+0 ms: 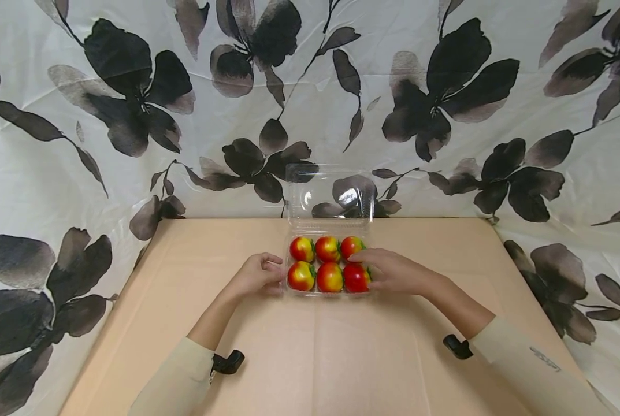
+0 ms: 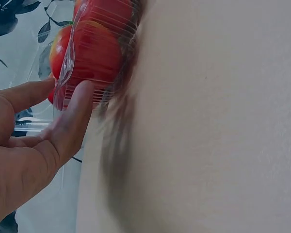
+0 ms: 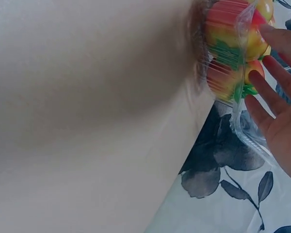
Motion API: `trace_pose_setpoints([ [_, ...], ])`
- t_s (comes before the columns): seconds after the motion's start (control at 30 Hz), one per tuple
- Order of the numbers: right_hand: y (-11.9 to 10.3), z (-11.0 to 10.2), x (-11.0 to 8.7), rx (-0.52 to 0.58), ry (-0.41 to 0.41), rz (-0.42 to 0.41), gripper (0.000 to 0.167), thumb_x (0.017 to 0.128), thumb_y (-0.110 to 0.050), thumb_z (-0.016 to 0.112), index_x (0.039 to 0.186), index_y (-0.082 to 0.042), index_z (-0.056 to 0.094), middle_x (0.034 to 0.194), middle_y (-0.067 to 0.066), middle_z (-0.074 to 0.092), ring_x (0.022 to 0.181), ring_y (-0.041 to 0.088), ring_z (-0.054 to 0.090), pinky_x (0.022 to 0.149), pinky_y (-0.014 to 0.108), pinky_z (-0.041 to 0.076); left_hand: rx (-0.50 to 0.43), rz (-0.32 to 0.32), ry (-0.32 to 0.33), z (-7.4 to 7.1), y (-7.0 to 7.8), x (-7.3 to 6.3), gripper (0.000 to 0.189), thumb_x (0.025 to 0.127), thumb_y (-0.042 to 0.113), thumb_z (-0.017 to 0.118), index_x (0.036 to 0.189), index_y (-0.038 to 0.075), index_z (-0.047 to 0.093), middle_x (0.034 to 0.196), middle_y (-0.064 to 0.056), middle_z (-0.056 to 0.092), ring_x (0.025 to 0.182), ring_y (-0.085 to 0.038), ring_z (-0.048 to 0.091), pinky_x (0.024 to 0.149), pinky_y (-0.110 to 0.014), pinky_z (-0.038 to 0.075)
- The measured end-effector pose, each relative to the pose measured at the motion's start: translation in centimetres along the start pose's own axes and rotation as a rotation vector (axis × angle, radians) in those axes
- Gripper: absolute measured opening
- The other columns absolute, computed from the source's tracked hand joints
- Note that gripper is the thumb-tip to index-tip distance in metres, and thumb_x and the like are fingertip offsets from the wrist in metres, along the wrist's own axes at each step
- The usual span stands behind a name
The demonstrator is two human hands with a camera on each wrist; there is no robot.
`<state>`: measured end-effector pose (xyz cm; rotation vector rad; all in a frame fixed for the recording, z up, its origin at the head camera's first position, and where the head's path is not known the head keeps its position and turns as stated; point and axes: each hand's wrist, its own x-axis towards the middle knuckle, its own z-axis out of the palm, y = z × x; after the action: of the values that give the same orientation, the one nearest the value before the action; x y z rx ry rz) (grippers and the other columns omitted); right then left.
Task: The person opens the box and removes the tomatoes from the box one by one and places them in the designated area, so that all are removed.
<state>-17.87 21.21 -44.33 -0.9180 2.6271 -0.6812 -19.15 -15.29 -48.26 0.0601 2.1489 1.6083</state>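
An opened clear plastic clamshell box (image 1: 326, 294) holds two rows of glossy red-and-yellow fruits (image 1: 330, 278), with green leaves on some. At its left end is my left hand (image 1: 259, 273); in the left wrist view the thumb (image 2: 81, 99) lies along the ribbed outer wall and the index finger reaches the rim, pinching the box side. My right hand (image 1: 397, 270) is at the right end, its fingers reaching over the rightmost fruits. Its fingers look straight and spread in the right wrist view, with fingertips (image 3: 254, 77) close to the rim and fruit.
The transparent lid (image 1: 330, 196) stands raised behind the box, against a white cloth (image 1: 341, 133) with dark flowers. Beneath the box is a tan tabletop (image 1: 362, 352), narrowing toward its far edge. Black wrist devices (image 1: 229, 362) are on both forearms.
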Motion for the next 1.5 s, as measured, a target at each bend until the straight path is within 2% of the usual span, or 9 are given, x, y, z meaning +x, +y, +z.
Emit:
trace_pose_setpoints([
  [0.27, 0.1, 0.2, 0.7, -0.084, -0.057, -0.053, 0.064, 0.085, -0.014, 0.083, 0.145, -0.014, 0.059, 0.150, 0.006, 0.057, 0.139, 0.033, 0.050, 0.116, 0.054, 0.047, -0.135, -0.025, -0.059, 0.2, -0.4, 0.2, 0.037, 0.096, -0.007, 0.064, 0.130, -0.012, 0.050, 0.094, -0.014, 0.066, 0.075, -0.020, 0.073, 0.071, -0.039, 0.067],
  [0.37, 0.1, 0.3, 0.9, -0.100, -0.063, -0.075, 0.063, 0.086, -0.017, 0.084, 0.144, -0.015, 0.060, 0.149, 0.005, 0.058, 0.139, 0.032, 0.051, 0.116, 0.053, 0.047, -0.157, -0.027, -0.069, 0.2, -0.4, 0.2, 0.036, 0.097, -0.009, 0.063, 0.129, -0.013, 0.048, 0.093, -0.013, 0.066, 0.075, -0.020, 0.074, 0.069, -0.038, 0.067],
  [0.67, -0.7, 0.0, 1.3, -0.129, -0.109, -0.083, 0.061, 0.087, -0.023, 0.084, 0.142, -0.013, 0.061, 0.145, 0.006, 0.061, 0.136, 0.032, 0.054, 0.116, 0.052, 0.048, -0.151, -0.065, -0.066, 0.2, -0.1, 0.0, 0.033, 0.097, -0.008, 0.063, 0.126, -0.012, 0.049, 0.089, -0.012, 0.065, 0.073, -0.020, 0.072, 0.069, -0.040, 0.067],
  [1.03, -1.2, -0.6, 2.1, -0.147, -0.208, -0.058, 0.066, 0.087, -0.033, 0.084, 0.145, -0.013, 0.059, 0.149, 0.007, 0.058, 0.141, 0.032, 0.051, 0.117, 0.053, 0.046, -0.207, -0.054, -0.095, 0.3, 0.1, -0.1, 0.032, 0.097, -0.010, 0.061, 0.125, -0.013, 0.046, 0.088, -0.012, 0.065, 0.074, -0.024, 0.073, 0.074, -0.046, 0.066],
  [1.3, -1.7, -0.8, 2.4, -0.151, -0.267, -0.009, 0.068, 0.087, -0.029, 0.084, 0.147, -0.017, 0.057, 0.151, 0.005, 0.057, 0.143, 0.031, 0.049, 0.118, 0.053, 0.045, -0.188, -0.061, -0.088, 0.3, 0.1, -0.1, 0.031, 0.097, -0.010, 0.061, 0.125, -0.012, 0.047, 0.087, -0.012, 0.065, 0.072, -0.022, 0.073, 0.073, -0.046, 0.066],
  [1.5, -1.9, -0.9, 2.5, -0.148, -0.273, 0.006, 0.065, 0.087, -0.023, 0.084, 0.146, -0.015, 0.057, 0.150, 0.005, 0.058, 0.142, 0.030, 0.050, 0.119, 0.053, 0.044, -0.187, -0.059, -0.096, 0.3, 0.0, -0.1, 0.031, 0.097, -0.010, 0.061, 0.124, -0.012, 0.046, 0.085, -0.012, 0.065, 0.071, -0.021, 0.073, 0.071, -0.044, 0.067],
])
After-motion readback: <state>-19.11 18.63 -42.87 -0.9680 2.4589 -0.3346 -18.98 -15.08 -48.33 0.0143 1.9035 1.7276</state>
